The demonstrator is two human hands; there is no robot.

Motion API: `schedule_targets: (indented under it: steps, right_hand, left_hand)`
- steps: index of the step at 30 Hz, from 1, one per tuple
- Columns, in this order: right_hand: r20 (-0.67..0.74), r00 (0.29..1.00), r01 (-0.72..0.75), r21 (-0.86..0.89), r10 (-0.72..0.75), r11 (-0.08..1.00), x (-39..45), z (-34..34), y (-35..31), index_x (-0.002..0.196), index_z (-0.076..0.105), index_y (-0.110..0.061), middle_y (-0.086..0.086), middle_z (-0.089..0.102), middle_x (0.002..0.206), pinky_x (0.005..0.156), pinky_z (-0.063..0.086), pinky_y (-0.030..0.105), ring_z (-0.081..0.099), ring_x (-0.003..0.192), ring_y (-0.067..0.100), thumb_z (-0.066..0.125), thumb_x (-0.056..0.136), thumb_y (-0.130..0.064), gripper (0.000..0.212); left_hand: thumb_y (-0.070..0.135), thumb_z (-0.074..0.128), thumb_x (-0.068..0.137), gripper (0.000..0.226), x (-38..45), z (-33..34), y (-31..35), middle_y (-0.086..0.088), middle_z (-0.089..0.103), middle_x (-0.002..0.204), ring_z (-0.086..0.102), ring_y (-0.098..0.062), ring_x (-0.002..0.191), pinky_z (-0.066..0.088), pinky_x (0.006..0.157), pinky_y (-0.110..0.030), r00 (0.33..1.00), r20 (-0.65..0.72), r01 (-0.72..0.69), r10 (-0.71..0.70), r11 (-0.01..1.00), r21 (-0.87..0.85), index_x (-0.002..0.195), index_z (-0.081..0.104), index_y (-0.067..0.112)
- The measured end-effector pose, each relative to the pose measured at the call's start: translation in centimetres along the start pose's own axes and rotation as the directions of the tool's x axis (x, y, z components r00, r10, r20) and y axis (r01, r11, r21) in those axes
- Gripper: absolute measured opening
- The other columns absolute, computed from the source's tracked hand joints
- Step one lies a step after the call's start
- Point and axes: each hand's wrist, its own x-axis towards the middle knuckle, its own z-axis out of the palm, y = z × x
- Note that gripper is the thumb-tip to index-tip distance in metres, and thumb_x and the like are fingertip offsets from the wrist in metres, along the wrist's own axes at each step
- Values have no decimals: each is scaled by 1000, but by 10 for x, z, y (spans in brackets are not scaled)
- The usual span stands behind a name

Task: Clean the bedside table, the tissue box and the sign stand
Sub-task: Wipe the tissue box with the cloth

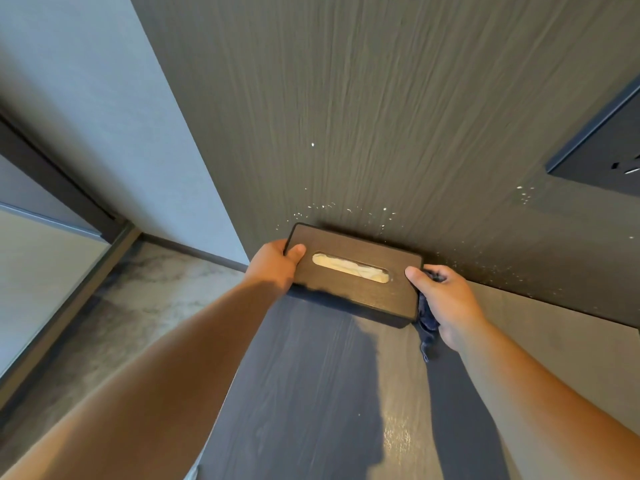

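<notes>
A dark wooden tissue box point(367, 289) with an oval slot showing white tissue sits at the back of the dark bedside table point(311, 393), against the wall panel. My left hand point(275, 265) grips its left end, thumb on top. My right hand point(446, 303) holds the box's right end, thumb on the lid, with a dark blue cloth point(427, 320) bunched in the palm and hanging down beside the box. No sign stand is in view.
A dark wood-grain wall panel point(398, 133) rises behind the table, flecked with white specks near the box. A black socket plate point(606, 154) is mounted at the right. A grey marbled floor point(138, 299) and a pale wall lie to the left.
</notes>
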Motion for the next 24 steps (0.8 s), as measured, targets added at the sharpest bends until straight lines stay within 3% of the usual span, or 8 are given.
schedule_targets:
  steps: [4,8,14,17,19,22,24]
  right_hand:
    - [4,1000,-28,-34,29,999,0,0,-2,111,61,-24,1,67,106,85,55,41,63,99,20,67,88,-39,28]
    - [-23,1000,-18,-42,17,999,-3,1,-5,113,60,-22,5,67,103,65,50,31,61,90,21,67,88,-39,31]
    - [-80,997,11,-117,-21,993,-9,4,-5,109,61,-18,4,66,98,70,52,32,61,84,19,65,89,-42,31]
    - [-104,994,30,-117,-42,993,-15,3,-7,108,61,-21,2,67,99,65,51,30,62,82,16,66,89,-40,28]
    - [-134,989,52,-127,-69,991,-26,-2,-9,110,61,-21,2,67,97,70,52,35,62,85,19,66,89,-41,30]
    - [-152,982,92,-149,-115,985,-58,-16,0,110,54,-23,1,64,76,63,51,35,62,68,17,60,94,-34,20]
    - [-142,981,102,-215,-135,971,-82,-25,21,114,54,-27,7,69,88,69,58,40,67,73,21,60,93,-35,23]
  left_hand:
    - [39,46,100,33,-1,-1,2,-7,66,94,60,-27,88,44,78,-33,1000,8,2,-2,1000,14,109,65,14]
    - [40,42,101,36,-4,-1,4,-8,67,102,61,-27,95,46,82,-35,1000,20,-4,3,999,41,115,63,13]
    - [42,32,103,45,-10,-2,15,-11,65,108,58,-28,96,45,85,-38,998,7,56,-58,989,134,118,60,9]
    - [50,21,101,57,-22,-4,18,-16,64,107,56,-27,94,42,85,-39,993,-28,115,-113,992,54,109,60,8]
    - [50,17,101,57,-41,-11,15,-18,63,114,55,-28,95,40,87,-41,991,-62,122,-121,993,10,104,57,9]
    - [47,22,102,55,-80,-28,-6,-10,57,131,52,-29,115,35,95,-37,976,-151,155,-156,988,-19,130,53,11]
    - [46,26,102,48,-113,-42,-30,-5,58,123,51,-25,111,34,89,-34,960,-178,207,-214,977,-56,130,52,17]
